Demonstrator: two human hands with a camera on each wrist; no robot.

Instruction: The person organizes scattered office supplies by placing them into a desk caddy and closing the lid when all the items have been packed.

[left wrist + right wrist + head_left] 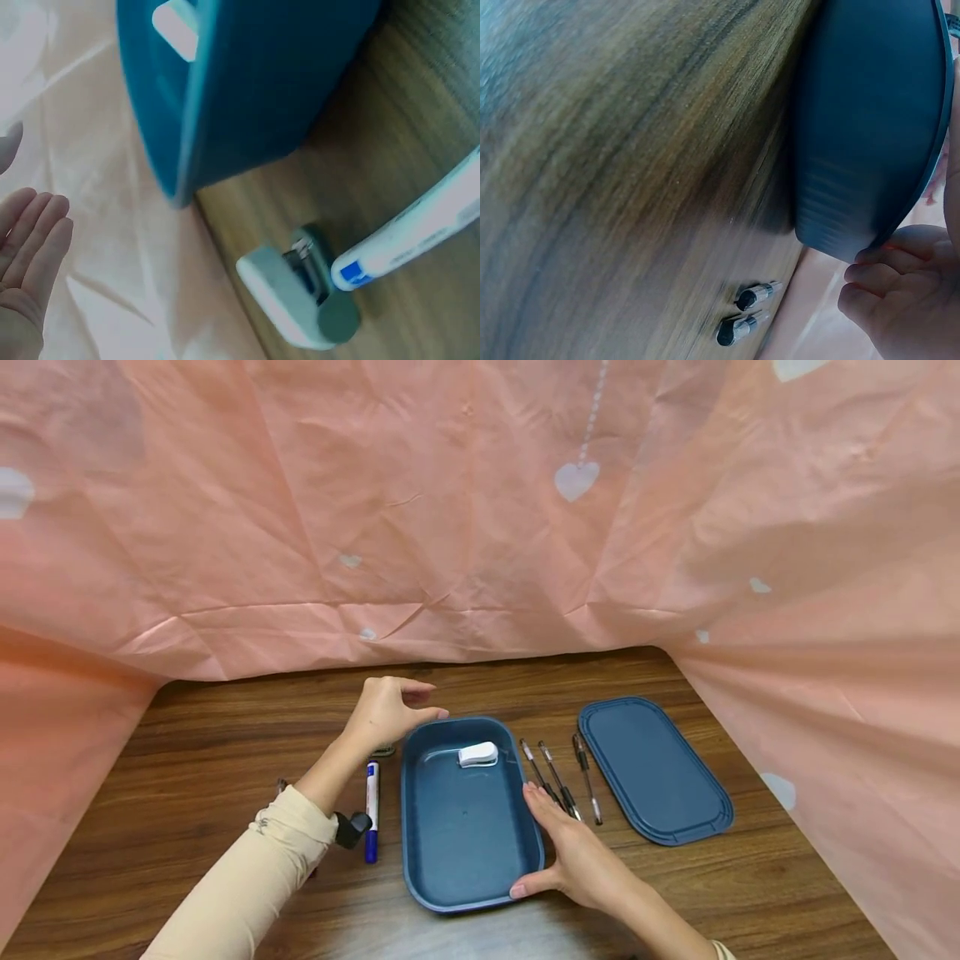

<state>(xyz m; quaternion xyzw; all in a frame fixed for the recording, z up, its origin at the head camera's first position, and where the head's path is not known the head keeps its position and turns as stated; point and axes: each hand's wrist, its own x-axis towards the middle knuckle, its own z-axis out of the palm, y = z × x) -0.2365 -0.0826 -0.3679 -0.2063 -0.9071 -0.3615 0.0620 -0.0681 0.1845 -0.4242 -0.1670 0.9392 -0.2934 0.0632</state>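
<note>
A blue plastic box (465, 827) stands uncovered on the wooden table. Inside, near its far end, lies a small white object (477, 754) with a rounded top. My right hand (573, 856) holds the box's near right corner, thumb on the near rim and fingers along the right side. Over the far left corner hovers my left hand (386, 714), empty, thumb and fingers spread apart. Below it, beside the box, rests a pale green stapler (300, 292), mostly hidden by the hand in the head view. A white marker with a blue cap (372, 814) lies left of the box.
Three pens, among them a black-capped pen (587, 777), lie between the box and a blue lid (656, 770) on the right. Something dark (282, 785) shows partly behind the left forearm. Pink cloth (465, 527) with hearts encloses the table's back and sides.
</note>
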